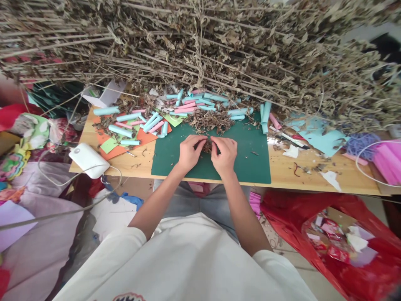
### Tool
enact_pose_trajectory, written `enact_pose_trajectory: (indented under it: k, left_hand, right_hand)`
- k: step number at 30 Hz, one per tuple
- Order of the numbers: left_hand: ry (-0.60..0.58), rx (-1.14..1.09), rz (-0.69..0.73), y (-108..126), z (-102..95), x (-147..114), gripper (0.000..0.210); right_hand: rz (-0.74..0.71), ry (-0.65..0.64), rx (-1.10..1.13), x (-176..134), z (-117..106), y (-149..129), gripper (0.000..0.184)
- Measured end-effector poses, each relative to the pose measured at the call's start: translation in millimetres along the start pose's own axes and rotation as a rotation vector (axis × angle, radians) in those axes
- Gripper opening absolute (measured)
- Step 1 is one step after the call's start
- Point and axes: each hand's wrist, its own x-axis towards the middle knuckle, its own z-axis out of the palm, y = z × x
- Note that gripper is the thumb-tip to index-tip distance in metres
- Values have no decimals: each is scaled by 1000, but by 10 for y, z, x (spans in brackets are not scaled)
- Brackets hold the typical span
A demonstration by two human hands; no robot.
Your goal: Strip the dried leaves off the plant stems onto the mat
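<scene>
- two bare hands meet over the green cutting mat point(250, 167), close to the middle of the counter point(344, 179) and a little in from its near edge.
- left hand point(189, 151) has its grip closed, fingertips pinching the small clump of dried leaves point(207, 145) from the left side.
- right hand point(224, 154) has its grip closed on the same clump from the right; the two sets of fingertips almost touch across it.
- the clump rests on the mat, between the hands, just nearer than a looser pile of dried leaves point(209, 120) that sits at the mat's far edge.
- many rolled paper tubes point(191, 105), pale blue and pink, lie scattered along the far edge of the counter behind that pile, with more toward the far left corner.
- orange and green paper sheets point(109, 144) lie left of the mat, under some of the tubes.
- a white device point(88, 160) with a cord sits at the near left corner of the counter.
- light blue paper scraps point(322, 140) lie toward the far right, well apart from the hands.
- a large bundle of dried stalks point(219, 46) hangs over the far side of the counter.
- a red plastic bag point(344, 242) holding scraps lies on the floor below the near right edge.
</scene>
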Motion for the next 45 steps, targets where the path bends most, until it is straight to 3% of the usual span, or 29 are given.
enact_pose_trajectory:
  k: [11, 18, 30, 38, 45]
  left_hand:
    - [87, -104, -174, -45, 13, -13, 14]
    - [109, -147, -224, -34, 4, 9, 12]
    - [111, -171, -253, -81, 28, 10, 13]
    - [117, -225, -275, -18, -25, 94, 10]
    - [-33, -126, -239, -92, -119, 192, 10]
  right_hand:
    - [-49, -62, 67, 23, -42, -60, 38]
    - [108, -138, -115, -10, -20, -100, 50]
    - [81, -284, -193, 80, 34, -98, 37]
    - [49, -228, 50, 382, -34, 16, 39]
    - [143, -101, 221, 315, -184, 100, 29]
